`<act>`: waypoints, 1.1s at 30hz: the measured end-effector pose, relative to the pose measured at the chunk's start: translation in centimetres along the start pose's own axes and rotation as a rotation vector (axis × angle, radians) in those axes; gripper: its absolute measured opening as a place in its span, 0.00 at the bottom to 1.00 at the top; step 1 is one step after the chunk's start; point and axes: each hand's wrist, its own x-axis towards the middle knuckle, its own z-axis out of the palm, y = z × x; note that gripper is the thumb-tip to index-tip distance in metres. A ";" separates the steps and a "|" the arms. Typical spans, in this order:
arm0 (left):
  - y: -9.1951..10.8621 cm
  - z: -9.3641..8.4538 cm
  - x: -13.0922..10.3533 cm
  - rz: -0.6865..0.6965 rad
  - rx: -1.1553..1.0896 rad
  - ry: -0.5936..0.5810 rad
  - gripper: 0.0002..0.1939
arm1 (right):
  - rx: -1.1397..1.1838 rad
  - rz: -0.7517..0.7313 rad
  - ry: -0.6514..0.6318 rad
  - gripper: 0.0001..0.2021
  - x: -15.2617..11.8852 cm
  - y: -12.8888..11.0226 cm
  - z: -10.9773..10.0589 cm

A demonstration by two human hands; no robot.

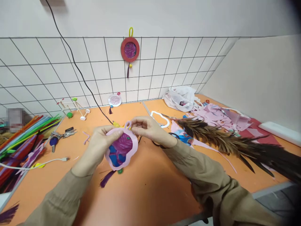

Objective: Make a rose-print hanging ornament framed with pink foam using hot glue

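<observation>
My left hand (97, 146) grips a pink-framed hanging ornament (123, 144) by its upper left rim, thumb on the front. Inside the wavy frame is a purple rose picture with blue patches. At its top stands a small pink loop (128, 124), and the bent fingers of my right hand (150, 128) are closed at the loop's right side; their tips are partly hidden. Below the frame hang a green bead (120, 171) and a dark purple tassel (107, 179), just above the orange table (145, 201).
A red round ornament (123, 56) hangs on the wall grid; a white one (115, 104) leans below. Left are colourful pipe cleaners (30, 138), keys (63, 135) and a white cable (54, 159). Right lie a white frame (166, 121), pink scraps (218, 116), long brown feathers (216, 135) and a plastic bag (176, 99).
</observation>
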 end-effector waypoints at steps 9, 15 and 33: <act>-1.9 1.9 1.6 -0.014 -0.113 -0.081 0.19 | 0.079 0.102 0.074 0.16 0.2 0.1 -1.3; -2.0 2.3 2.5 0.011 -0.112 -0.094 0.22 | 0.057 0.094 0.137 0.16 0.2 0.4 -1.6; -2.2 1.9 2.5 0.063 -0.154 0.050 0.19 | -0.714 -0.611 0.334 0.06 -0.6 0.4 0.0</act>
